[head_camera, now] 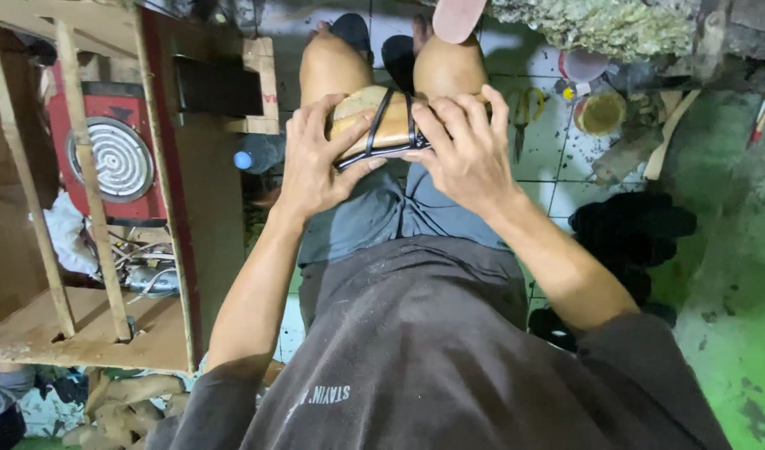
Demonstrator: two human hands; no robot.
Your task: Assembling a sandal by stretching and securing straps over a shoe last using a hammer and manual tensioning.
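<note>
A tan wooden shoe form with black sandal straps stretched over it rests on my knees. My left hand grips its left side, fingers curled over the top and thumb under the strap end. My right hand presses on its right side, fingers spread across the black straps. Both hands touch the form at once. I sit in grey shorts and a dark shirt.
A wooden frame with a red machine stands at left. On the tiled floor at right lie yellow-handled scissors, a round tin of glue, a small bottle, and a pile of black pieces. A blue-capped bottle lies by my left knee.
</note>
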